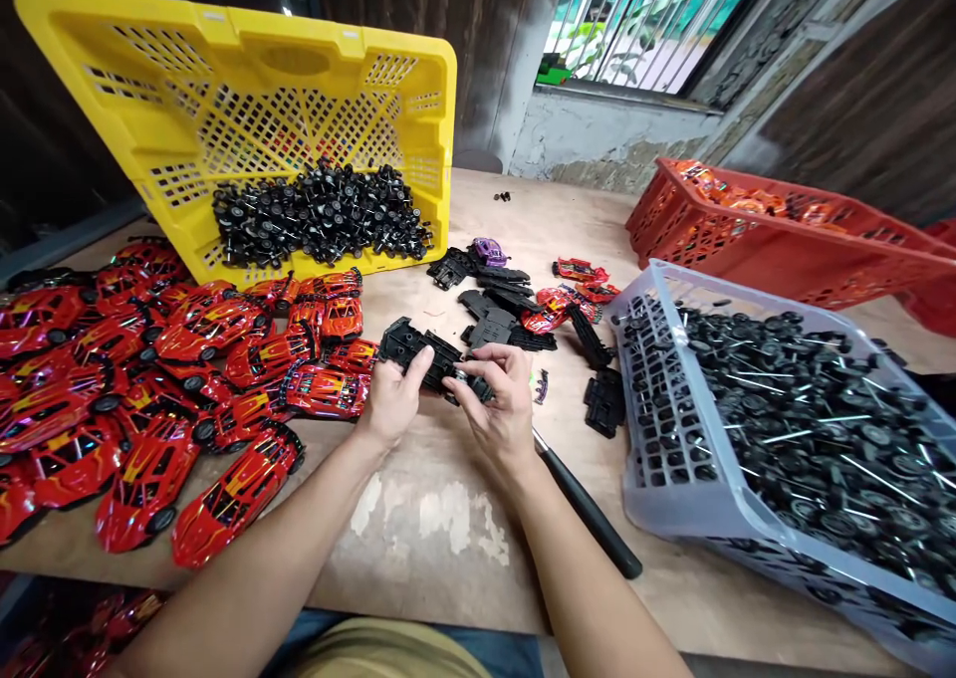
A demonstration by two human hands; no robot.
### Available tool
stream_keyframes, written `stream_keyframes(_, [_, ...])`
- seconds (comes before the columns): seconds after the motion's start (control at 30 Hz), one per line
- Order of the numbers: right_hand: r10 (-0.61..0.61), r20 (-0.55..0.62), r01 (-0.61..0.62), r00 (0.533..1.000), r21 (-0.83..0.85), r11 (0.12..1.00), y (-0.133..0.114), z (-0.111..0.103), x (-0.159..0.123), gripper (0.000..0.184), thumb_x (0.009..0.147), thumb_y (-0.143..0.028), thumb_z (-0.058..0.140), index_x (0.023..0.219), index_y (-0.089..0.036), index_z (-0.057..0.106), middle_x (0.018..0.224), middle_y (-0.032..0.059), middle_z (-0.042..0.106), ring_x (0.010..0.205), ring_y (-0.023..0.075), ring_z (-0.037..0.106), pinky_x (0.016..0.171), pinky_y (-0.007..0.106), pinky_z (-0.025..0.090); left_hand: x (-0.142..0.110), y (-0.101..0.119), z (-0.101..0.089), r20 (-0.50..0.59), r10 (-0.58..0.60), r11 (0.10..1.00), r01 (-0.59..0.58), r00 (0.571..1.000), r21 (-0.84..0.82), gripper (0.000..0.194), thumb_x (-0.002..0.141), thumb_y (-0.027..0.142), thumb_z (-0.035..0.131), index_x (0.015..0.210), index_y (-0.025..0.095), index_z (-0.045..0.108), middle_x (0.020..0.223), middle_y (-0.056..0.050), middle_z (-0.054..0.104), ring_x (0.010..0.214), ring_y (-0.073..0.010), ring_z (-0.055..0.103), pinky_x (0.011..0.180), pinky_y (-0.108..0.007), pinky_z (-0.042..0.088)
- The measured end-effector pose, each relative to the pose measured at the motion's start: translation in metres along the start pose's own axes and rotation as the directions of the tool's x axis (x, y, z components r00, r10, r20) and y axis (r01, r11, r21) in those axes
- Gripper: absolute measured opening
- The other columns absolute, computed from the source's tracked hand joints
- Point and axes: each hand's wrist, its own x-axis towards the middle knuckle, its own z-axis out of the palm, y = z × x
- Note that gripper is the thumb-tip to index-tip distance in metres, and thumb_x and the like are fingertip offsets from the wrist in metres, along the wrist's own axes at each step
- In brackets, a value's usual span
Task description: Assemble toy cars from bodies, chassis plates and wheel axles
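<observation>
A black toy-car chassis (pixel 418 347) is held just above the table (pixel 425 583), taken here as the centre of the clock. The left hand (pixel 394 399) is closed round its near left side, thumb laid along the top. The right hand (pixel 499 399) pinches with thumb and fingertips at the other end – exactly what lies between them is too hidden to tell.

At nine o'clock, reaching down to eight, lies a heap of glossy red toy cars (pixel 239 499). Between ten and eleven stands a tilted yellow crate (pixel 246 36) holding black wheel-and-axle sets (pixel 321 210). A purple car shell (pixel 490 251) sits at one o'clock, with loose dark chassis parts (pixel 487 322) at two, near the right hand, and orange-red car shells (pixel 553 310) just past them.

Further off, between two and three, is a red crate (pixel 747 250) of similar shells. Between three and four, a translucent crate (pixel 721 479) brims with black wheels on metal axles (pixel 814 419) – and between four and five lies a black-handled tool (pixel 590 514), its metal shaft partly behind the right arm
</observation>
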Motion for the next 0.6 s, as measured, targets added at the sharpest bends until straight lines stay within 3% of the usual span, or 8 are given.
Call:
stream_keyframes(0.17, [-0.005, -0.005, 0.005, 1.0, 0.012, 1.0, -0.001, 0.004, -0.001, 0.012, 0.086, -0.032, 0.072, 0.095, -0.024, 0.07, 0.102, 0.0076, 0.06, 0.101, 0.0252, 0.055, 0.089, 0.045, 0.046, -0.002, 0.002, -0.003, -0.054, 0.044, 0.998, -0.042, 0.998, 0.036, 0.032, 0.087, 0.045, 0.063, 0.098, 0.016, 0.07, 0.099, -0.007, 0.075, 0.09, -0.0205, 0.07, 0.082, -0.028, 0.055])
stream_keyframes(0.3, [0.016, -0.014, -0.015, 1.0, 0.03, 0.999, 0.0, 0.006, -0.002, 0.008, 0.086, -0.029, 0.07, 0.093, -0.024, 0.071, 0.103, 0.0078, 0.059, 0.104, 0.025, 0.054, 0.092, 0.046, 0.045, -0.003, 0.007, -0.003, 0.046, 0.031, 0.997, -0.034, 0.998, 0.07, 0.03, 0.078, 0.04, 0.074, 0.095, 0.016, 0.071, 0.097, -0.006, 0.075, 0.089, -0.0198, 0.069, 0.082, -0.028, 0.055])
stream_keyframes(0.37, [0.087, 0.031, -0.09, 0.996, 0.148, 0.985, 0.001, 0.006, -0.002, 0.017, 0.085, -0.03, 0.07, 0.101, -0.025, 0.07, 0.11, 0.0083, 0.057, 0.108, 0.0246, 0.053, 0.095, 0.046, 0.045, -0.004, 0.009, -0.001, 0.079, 0.007, 0.997, -0.012, 0.997, 0.07, 0.032, 0.073, 0.037, 0.079, 0.096, 0.015, 0.072, 0.097, -0.006, 0.075, 0.088, -0.0196, 0.07, 0.082, -0.028, 0.055])
stream_keyframes(0.43, [0.202, 0.136, -0.238, 0.97, 0.368, 0.899, 0.001, 0.006, -0.002, 0.04, 0.083, -0.036, 0.071, 0.121, -0.027, 0.063, 0.122, 0.0094, 0.055, 0.115, 0.0243, 0.053, 0.096, 0.043, 0.048, -0.005, 0.011, 0.0, 0.078, -0.009, 1.0, 0.008, 0.997, 0.011, 0.034, 0.073, 0.036, 0.079, 0.098, 0.014, 0.072, 0.099, -0.007, 0.075, 0.089, -0.0198, 0.07, 0.084, -0.03, 0.056])
stream_keyframes(0.5, [0.308, 0.247, -0.394, 0.919, 0.569, 0.721, 0.0, 0.007, -0.002, 0.059, 0.083, -0.042, 0.071, 0.136, -0.028, 0.05, 0.131, 0.0102, 0.054, 0.121, 0.0237, 0.052, 0.097, 0.041, 0.05, -0.006, 0.012, 0.001, 0.086, -0.031, 0.996, 0.037, 0.996, -0.076, 0.036, 0.073, 0.036, 0.079, 0.101, 0.014, 0.072, 0.102, -0.008, 0.075, 0.09, -0.0207, 0.071, 0.084, -0.031, 0.057])
stream_keyframes(0.6, [0.411, 0.32, -0.509, 0.854, 0.681, 0.527, 0.0, 0.013, -0.004, 0.061, 0.081, -0.046, 0.072, 0.134, -0.027, 0.05, 0.133, 0.0094, 0.055, 0.12, 0.022, 0.053, 0.098, 0.038, 0.05, -0.007, 0.012, 0.001, 0.122, -0.056, 0.988, 0.072, 0.991, -0.137, 0.033, 0.073, 0.036, 0.079, 0.098, 0.014, 0.074, 0.101, -0.008, 0.076, 0.088, -0.0216, 0.072, 0.084, -0.033, 0.058])
